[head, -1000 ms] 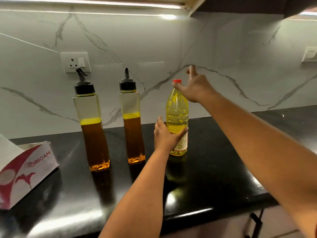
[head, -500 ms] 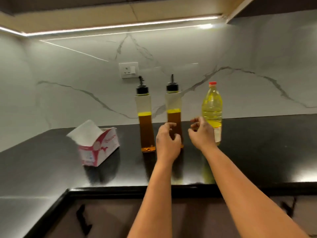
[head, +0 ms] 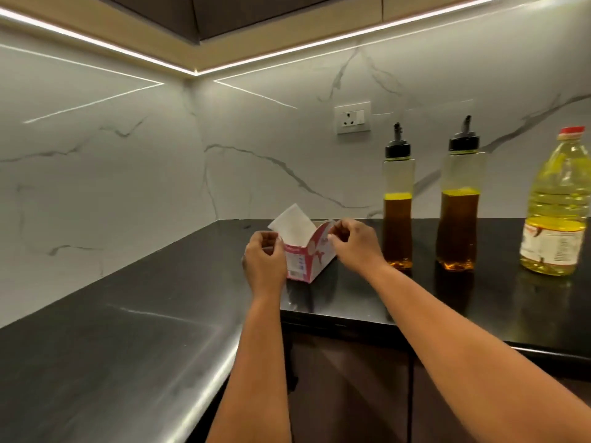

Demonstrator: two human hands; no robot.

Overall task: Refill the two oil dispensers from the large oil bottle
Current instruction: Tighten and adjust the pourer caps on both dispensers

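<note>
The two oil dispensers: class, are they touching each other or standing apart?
Apart. The head view shows the left oil dispenser and the right oil dispenser upright on the black counter, with a strip of white wall visible between them.

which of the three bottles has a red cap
The large oil bottle at the far right, with pale yellow oil; both dispensers have black spout caps.

We can read no word or number here. The pink and white carton (head: 308, 259) carries printing on its sides, but it is too small and blurred for us to make out. The label on the large oil bottle (head: 558, 215) shows rows of fine print and a red mark, and we cannot read these either. The two oil dispensers (head: 397, 199) (head: 460, 203) show no lettering we can discern.
</note>
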